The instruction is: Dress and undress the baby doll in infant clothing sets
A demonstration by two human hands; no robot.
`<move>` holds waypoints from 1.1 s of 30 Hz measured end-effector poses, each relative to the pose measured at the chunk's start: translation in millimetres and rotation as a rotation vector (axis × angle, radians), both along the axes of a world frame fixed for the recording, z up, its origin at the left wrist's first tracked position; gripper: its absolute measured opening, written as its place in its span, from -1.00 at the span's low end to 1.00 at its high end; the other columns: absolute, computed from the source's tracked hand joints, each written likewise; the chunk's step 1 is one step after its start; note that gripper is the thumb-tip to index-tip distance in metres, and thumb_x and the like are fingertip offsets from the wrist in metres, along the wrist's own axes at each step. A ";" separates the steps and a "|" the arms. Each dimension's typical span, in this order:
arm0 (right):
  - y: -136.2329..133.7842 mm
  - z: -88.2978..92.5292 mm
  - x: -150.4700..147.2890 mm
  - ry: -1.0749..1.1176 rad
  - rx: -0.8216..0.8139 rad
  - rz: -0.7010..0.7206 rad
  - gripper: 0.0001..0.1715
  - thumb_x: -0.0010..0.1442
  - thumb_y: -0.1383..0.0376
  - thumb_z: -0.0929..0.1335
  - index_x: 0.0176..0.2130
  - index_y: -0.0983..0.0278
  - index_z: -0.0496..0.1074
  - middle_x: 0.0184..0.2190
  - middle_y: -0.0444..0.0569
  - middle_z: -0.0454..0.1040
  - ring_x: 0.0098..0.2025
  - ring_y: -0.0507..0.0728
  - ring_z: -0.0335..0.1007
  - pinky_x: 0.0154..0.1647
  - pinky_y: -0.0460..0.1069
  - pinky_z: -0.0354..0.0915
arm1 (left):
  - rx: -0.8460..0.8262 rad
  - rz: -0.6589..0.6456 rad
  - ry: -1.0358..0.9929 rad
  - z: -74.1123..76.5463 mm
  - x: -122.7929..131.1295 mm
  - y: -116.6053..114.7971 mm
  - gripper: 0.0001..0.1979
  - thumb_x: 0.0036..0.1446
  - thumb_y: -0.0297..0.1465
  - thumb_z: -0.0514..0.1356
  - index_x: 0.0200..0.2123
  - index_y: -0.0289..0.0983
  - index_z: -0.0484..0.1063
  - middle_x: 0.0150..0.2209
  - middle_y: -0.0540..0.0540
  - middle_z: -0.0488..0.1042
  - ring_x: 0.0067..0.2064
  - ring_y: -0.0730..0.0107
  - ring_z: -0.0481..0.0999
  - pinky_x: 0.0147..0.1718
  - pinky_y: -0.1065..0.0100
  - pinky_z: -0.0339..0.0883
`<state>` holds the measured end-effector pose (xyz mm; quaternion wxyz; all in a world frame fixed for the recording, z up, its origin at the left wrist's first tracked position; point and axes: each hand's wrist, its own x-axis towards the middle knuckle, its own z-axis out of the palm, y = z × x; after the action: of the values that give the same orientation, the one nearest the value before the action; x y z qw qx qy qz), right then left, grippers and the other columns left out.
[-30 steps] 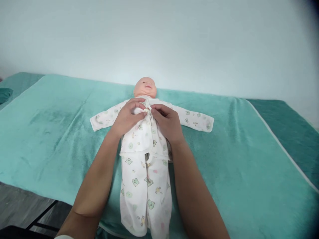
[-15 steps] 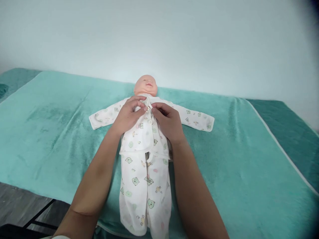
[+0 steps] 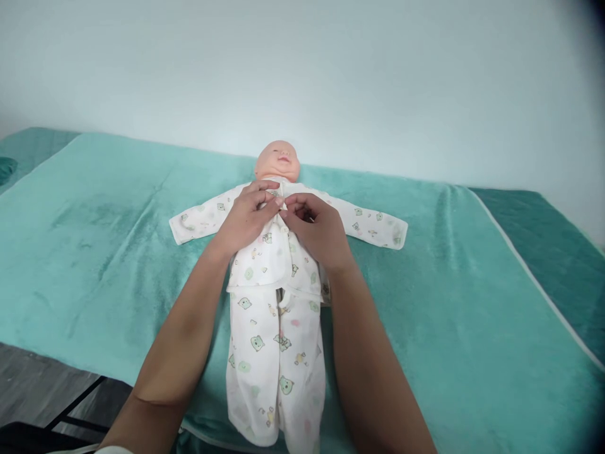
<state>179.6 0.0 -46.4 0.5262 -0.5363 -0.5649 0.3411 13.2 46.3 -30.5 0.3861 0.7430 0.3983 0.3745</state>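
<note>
A baby doll [image 3: 278,161] lies on its back, dressed in a white baby shirt [image 3: 258,261] printed with small animals and matching trousers [image 3: 258,359]. Its sleeves stretch out to both sides. My left hand [image 3: 246,215] rests on the upper chest, thumb and fingers pinching the shirt's front edge just below the neck. From the other side, my right hand [image 3: 319,228] pinches the same front opening, its fingertips meeting those of the left. The bit of cloth or fastener between the fingertips is mostly hidden. Below the hands the shirt front lies overlapped.
A turquoise plush blanket [image 3: 118,252] covers the table under the doll, over a darker green cloth [image 3: 543,233] that shows at the right. A pale wall [image 3: 302,75] stands behind. Grey floor [image 3: 38,378] and a black table leg [image 3: 75,403] appear at lower left.
My right hand's fingertips have moved slightly left, closing up against the left hand's at the shirt opening. The gap in the cloth there has narrowed.
</note>
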 end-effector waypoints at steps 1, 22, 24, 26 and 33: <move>-0.5 1.2 -0.6 -0.025 0.004 -0.004 -0.78 0.14 0.23 0.45 -0.17 0.22 0.55 -0.38 -0.17 0.49 -0.38 0.01 0.30 -0.28 -0.03 0.29 | -0.007 0.011 0.007 1.1 0.7 -1.2 -0.69 0.35 -0.21 0.18 -0.42 -0.21 0.53 0.22 -0.08 0.45 0.30 0.13 0.40 0.32 0.07 0.24; -12.0 15.1 -14.6 -0.446 0.018 -0.014 -0.50 0.16 0.24 0.42 0.09 0.17 0.37 -0.26 -0.11 0.47 -0.30 0.11 0.34 -0.22 0.04 0.25 | -0.120 0.074 -0.065 1.7 1.0 -3.9 -0.86 0.13 -0.46 0.17 -0.42 -0.20 0.53 0.24 -0.03 0.46 0.30 0.15 0.43 0.34 0.07 0.26; -17.6 20.8 -17.3 -0.503 -0.005 -0.027 -0.50 0.14 0.23 0.42 0.08 0.18 0.35 -0.20 -0.07 0.47 -0.27 0.14 0.36 -0.25 0.04 0.23 | -0.077 0.072 -0.061 -0.1 -0.1 -4.7 -0.88 0.14 -0.48 0.17 -0.37 -0.20 0.50 0.24 -0.05 0.46 0.33 0.16 0.40 0.39 0.05 0.18; -25.1 28.8 -19.0 -0.547 -0.046 -0.054 -0.51 0.13 0.22 0.41 0.05 0.20 0.32 -0.14 -0.02 0.46 -0.27 0.15 0.37 -0.30 0.03 0.20 | -0.033 0.073 -0.065 -1.9 -2.3 -5.6 -0.89 0.15 -0.49 0.17 -0.30 -0.19 0.47 0.25 -0.07 0.45 0.35 0.18 0.37 0.40 0.03 0.15; -54.2 60.5 -29.5 -0.829 -0.367 -0.086 -0.83 0.21 0.28 0.36 -0.25 0.20 0.23 -0.32 -0.07 0.39 -0.43 0.10 0.24 -0.45 -0.01 0.01 | -0.041 -0.033 -0.056 8.2 -21.2 -10.5 -0.90 0.24 -0.35 0.22 -0.28 -0.21 0.53 0.24 -0.12 0.47 0.30 0.15 0.42 0.31 0.09 0.24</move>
<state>150.1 -54.3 14.2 0.1657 -0.7348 -0.6353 0.1701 -8.0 35.8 -22.3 0.4184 0.7307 0.3824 0.3805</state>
